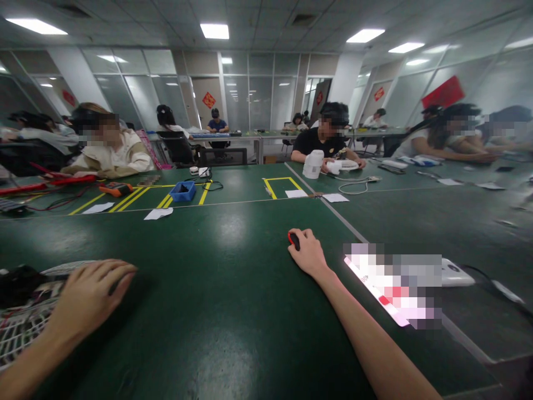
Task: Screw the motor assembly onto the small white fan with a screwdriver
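My right hand (307, 253) lies on the green table (233, 289) near its middle, fingers curled round a small red and black object (293, 238) whose end sticks out to the left. My left hand (89, 294) is at the near left, fingers bent and resting over the edge of a white wire fan grille (20, 328). A black part (19, 280) sits on that grille beside the hand. What the left fingers grip, if anything, is hidden.
A white flat device (456, 273) with a cable lies to the right of my forearm. Across the table are a blue tray (183, 191), paper slips (158, 213), yellow tape marks (283, 186), a white jug (313, 164) and several seated people.
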Action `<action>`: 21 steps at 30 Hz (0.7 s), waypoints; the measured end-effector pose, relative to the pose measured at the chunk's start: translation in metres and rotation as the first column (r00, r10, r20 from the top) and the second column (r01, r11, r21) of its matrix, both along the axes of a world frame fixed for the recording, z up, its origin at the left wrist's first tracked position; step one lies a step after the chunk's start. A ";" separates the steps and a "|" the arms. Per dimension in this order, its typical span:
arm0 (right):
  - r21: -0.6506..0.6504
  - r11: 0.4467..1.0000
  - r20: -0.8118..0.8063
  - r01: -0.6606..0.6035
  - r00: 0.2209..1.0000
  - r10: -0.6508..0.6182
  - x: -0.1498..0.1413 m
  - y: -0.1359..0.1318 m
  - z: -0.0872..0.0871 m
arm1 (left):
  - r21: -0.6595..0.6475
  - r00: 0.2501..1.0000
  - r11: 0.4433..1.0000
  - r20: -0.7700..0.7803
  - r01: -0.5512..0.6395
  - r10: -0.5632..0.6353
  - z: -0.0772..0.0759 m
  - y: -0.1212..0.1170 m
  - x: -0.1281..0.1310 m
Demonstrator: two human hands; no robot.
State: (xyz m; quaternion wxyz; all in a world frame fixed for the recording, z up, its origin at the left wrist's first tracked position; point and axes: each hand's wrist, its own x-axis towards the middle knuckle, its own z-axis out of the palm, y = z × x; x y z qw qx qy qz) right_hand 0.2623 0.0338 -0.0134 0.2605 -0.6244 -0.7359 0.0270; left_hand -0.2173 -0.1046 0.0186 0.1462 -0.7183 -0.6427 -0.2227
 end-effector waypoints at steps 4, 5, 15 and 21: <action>0.041 0.999 -0.012 0.006 1.000 -0.005 0.000 -0.001 -0.002 | -0.048 0.985 0.985 -0.014 0.168 -0.169 -0.026 0.021 0.052; 0.054 0.999 -0.014 0.004 1.000 -0.003 -0.001 -0.001 -0.002 | -0.044 0.984 0.983 0.022 0.178 -0.177 -0.029 0.026 0.066; 0.126 0.992 -0.017 -0.021 1.000 0.023 -0.002 0.001 -0.005 | -0.064 0.919 0.953 0.289 0.297 -0.267 -0.043 0.053 0.161; 0.130 0.991 -0.012 -0.038 0.999 0.040 -0.001 0.001 -0.005 | -0.099 0.897 0.938 0.339 0.333 -0.283 -0.054 0.061 0.198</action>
